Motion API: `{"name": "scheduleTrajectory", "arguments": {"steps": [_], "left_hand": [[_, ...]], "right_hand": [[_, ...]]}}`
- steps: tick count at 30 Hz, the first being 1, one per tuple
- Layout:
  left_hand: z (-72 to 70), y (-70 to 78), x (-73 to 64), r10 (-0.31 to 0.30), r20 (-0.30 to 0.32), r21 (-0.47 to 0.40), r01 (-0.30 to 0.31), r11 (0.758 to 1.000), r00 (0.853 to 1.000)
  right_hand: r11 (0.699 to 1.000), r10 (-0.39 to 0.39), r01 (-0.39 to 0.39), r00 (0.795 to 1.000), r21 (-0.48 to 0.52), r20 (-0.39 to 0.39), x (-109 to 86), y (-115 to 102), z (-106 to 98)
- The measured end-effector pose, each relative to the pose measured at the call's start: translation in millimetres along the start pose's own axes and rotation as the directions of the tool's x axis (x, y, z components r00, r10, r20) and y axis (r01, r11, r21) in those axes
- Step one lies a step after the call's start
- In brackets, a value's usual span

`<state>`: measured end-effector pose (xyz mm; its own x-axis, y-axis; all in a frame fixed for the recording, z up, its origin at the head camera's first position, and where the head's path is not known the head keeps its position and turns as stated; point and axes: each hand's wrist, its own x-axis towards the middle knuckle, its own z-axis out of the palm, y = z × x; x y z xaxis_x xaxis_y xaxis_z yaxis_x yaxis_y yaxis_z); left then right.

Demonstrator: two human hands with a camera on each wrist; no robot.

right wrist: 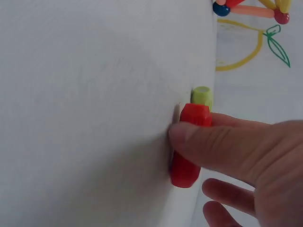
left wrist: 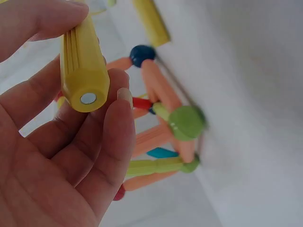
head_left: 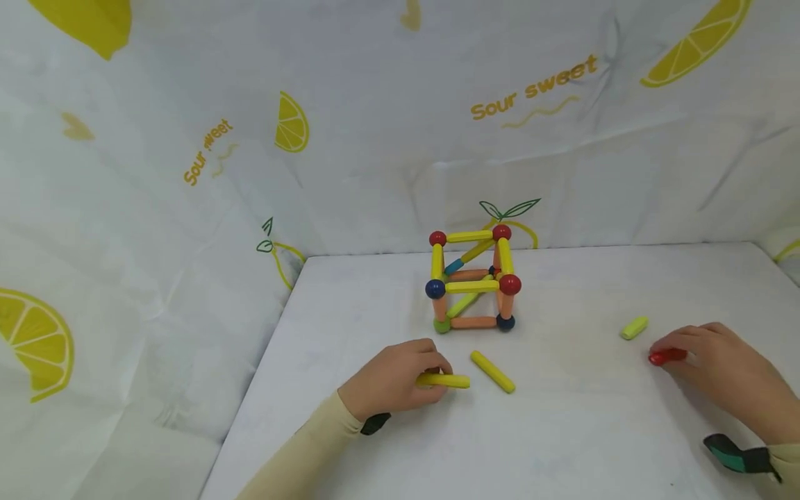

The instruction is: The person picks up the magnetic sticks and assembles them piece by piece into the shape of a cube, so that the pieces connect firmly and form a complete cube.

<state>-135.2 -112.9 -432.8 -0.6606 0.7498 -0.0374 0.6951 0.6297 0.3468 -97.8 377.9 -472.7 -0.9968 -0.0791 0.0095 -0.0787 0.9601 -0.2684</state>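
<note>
My left hand (head_left: 400, 378) pinches a yellow magnetic rod (left wrist: 85, 66) between thumb and fingers; a round metal magnet shows in its end. Just right of that hand, a second yellow rod (head_left: 492, 371) lies on the table. My right hand (head_left: 719, 368) holds a short red rod (right wrist: 185, 168) at the table surface, its thumb across the rod. Beyond it lies a short light-green rod (head_left: 634, 328). Ahead of the left hand stands a cube frame (head_left: 473, 323) of orange and yellow rods joined by red, blue and green balls, with diagonal rods in some sides.
The white table (head_left: 562, 430) ends at the back against a hanging white cloth (head_left: 375, 173) printed with lemons and lettering. More of this cloth hangs along the left side. A dark strap (head_left: 737, 455) sits at the right wrist.
</note>
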Motion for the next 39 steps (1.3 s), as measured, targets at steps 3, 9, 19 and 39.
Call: {"name": "scheduleTrajectory", "arguments": {"steps": [3,9,19,39], "left_hand": [[-6.7,3.2,12.8,0.018,-0.043,0.007,-0.018,1.0,0.999],[-17.3,10.1,34.7,0.039,-0.103,0.038,-0.035,0.999,0.994],[-18.9,10.3,45.5,0.101,-0.179,0.079,-0.088,0.993,0.979],[-8.7,7.1,38.7,-0.016,-0.393,-0.571,-0.23,0.788,0.919]], "right_hand": [[0.997,-0.035,0.033,0.999,0.076,0.029,4.4,-21,-1],[0.952,-0.194,0.186,0.981,0.244,0.008,24.1,-105,1],[0.873,-0.309,0.308,0.949,0.378,-0.059,37.6,-175,3],[0.82,-0.367,0.361,0.927,0.445,-0.075,43.9,-189,11]]}}
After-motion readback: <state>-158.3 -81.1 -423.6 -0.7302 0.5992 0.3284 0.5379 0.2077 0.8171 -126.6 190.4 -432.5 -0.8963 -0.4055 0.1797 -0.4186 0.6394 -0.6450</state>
